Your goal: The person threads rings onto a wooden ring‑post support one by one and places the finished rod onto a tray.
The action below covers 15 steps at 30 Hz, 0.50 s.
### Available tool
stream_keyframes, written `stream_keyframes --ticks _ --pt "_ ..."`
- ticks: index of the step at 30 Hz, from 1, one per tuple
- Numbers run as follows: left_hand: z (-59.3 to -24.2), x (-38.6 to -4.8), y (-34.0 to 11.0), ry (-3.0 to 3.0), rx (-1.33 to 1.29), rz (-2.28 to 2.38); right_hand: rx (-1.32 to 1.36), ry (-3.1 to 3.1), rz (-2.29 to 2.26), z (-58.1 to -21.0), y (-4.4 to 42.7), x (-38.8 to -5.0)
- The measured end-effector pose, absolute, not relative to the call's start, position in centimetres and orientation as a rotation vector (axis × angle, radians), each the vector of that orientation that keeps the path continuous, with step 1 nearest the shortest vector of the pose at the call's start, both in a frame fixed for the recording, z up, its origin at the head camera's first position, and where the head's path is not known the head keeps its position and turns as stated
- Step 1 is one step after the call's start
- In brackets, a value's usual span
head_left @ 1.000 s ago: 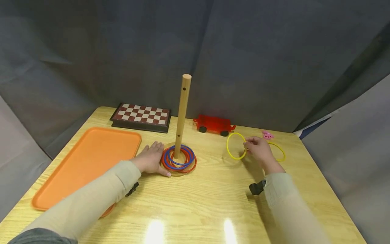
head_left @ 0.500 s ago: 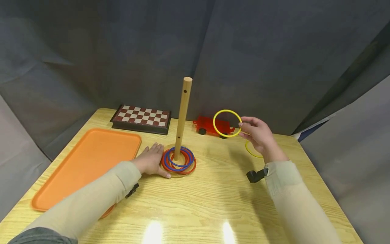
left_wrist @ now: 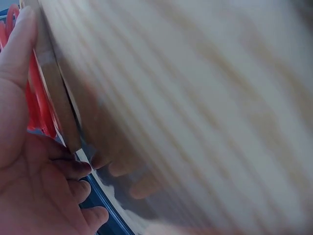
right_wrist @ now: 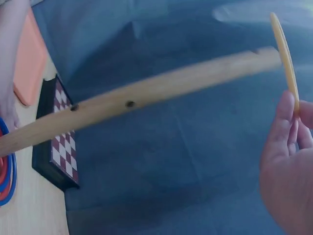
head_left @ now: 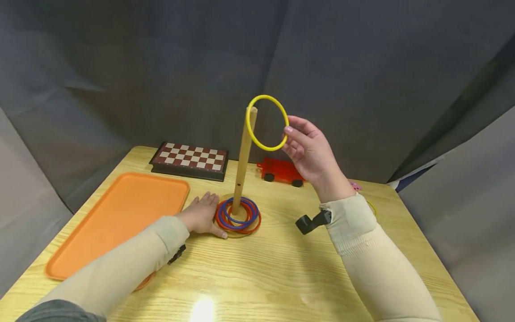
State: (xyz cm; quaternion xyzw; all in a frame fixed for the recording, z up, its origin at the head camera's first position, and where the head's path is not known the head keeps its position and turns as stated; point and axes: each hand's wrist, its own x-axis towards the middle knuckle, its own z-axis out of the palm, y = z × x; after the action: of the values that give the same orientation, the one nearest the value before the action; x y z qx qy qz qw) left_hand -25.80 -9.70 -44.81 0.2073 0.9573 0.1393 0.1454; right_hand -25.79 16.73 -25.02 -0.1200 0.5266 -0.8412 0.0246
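Observation:
My right hand [head_left: 311, 150] pinches a yellow ring [head_left: 267, 148] between thumb and fingers, held up near the top of a wooden post [head_left: 242, 163]. In the right wrist view the ring [right_wrist: 284, 54] appears edge-on at the post's tip; whether it encircles the post I cannot tell. Several blue and red rings [head_left: 257, 223] lie stacked round the post's foot on a round wooden base [head_left: 237, 235]. My left hand [head_left: 202, 218] rests against the left side of that base, its fingers spread. In the left wrist view, its thumb [left_wrist: 14, 54] lies along the base's edge.
An orange tray [head_left: 116, 214] lies on the left of the wooden table [head_left: 249, 286]. Behind stand a checkered board box [head_left: 191, 161] and a red toy wagon [head_left: 279, 170]. A second yellow ring [head_left: 373, 208] and a pink item [head_left: 355, 185] lie at the right, partly behind my right arm.
My right hand has lifted the yellow ring from low over the table's right side, up and leftward to the post's top. The left hand has stayed at the base.

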Motion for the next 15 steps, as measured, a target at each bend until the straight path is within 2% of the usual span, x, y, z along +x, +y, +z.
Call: stream_keyframes --ticks 5,15 --pt "-45.0 -25.8 -9.5 2.753 0.599 0.396 -0.341 1.856 -2.441 -26.3 14.9 -26.4" --pt "-44.4 -25.6 -9.5 2.743 0.594 0.378 -0.172 2.067 -2.137 -31.9 14.9 -28.1"
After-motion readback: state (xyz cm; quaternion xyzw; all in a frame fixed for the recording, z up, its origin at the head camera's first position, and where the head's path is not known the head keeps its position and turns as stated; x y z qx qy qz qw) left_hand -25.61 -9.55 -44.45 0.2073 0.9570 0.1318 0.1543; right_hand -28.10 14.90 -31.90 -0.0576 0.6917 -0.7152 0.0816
